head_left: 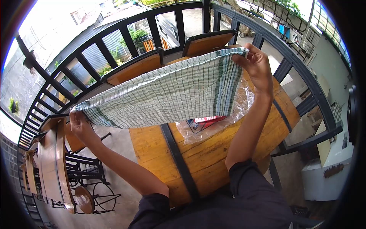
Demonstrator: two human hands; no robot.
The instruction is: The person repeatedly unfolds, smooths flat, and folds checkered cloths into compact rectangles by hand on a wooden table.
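A green-and-white checked dish towel [164, 93] is stretched between my two hands above the wooden table [213, 164]. My left hand [79, 124] pinches its left corner, lower and off the table's left side. At the upper right, my right hand [256, 66] grips the other corner between thumb and fingers. The towel hangs down from its upper edge, with darker green stripes near both ends. Under and behind it, a clear plastic bag [190, 133] lies on the table. A red-and-white item [209, 120] shows at the bag, partly hidden by the towel.
Wooden chair backs [137, 66] stand beyond the table, against a black railing [152, 28]. Another long wooden table [53, 164] with a round stool [84, 199] is at the left. A white appliance-like box [326, 179] stands at the right.
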